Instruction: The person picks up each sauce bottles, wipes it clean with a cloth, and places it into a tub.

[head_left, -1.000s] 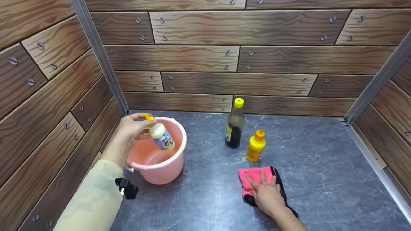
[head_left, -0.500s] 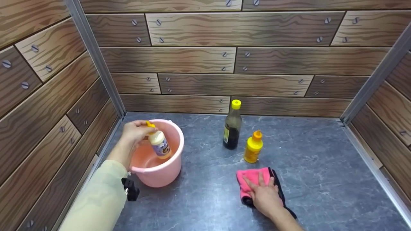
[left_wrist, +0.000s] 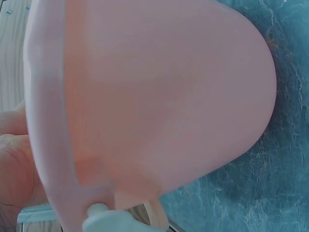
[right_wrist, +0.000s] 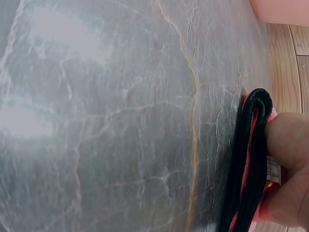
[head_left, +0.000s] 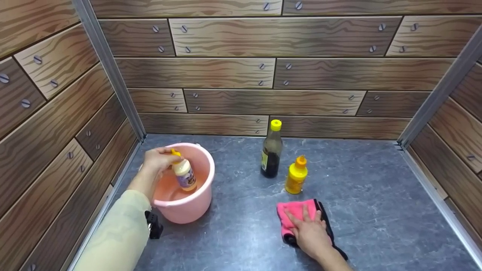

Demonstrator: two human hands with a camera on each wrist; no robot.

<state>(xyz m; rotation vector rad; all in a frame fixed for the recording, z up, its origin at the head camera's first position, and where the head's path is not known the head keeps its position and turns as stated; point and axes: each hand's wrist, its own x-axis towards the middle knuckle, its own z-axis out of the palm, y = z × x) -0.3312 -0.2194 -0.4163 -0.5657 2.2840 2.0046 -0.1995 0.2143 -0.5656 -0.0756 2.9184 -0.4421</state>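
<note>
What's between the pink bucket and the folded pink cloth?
Only bare grey tabletop lies between the bucket and the cloth; the head view shows it.

Bucket (head_left: 184,212) stands at left on the tabletop (head_left: 376,210), the left hand (head_left: 160,161) at its left rim, a held bottle (head_left: 185,177) below that hand within the opening; contact with the bucket's floor cannot be told. Right of bucket, well apart, a tall bottle (head_left: 272,152) stands before the back wall (head_left: 241,75), a short bottle (head_left: 296,178) near it, rightward and closer to the person. In front of the short bottle, cloth (head_left: 296,207) lies under the right hand (head_left: 311,235).
</note>
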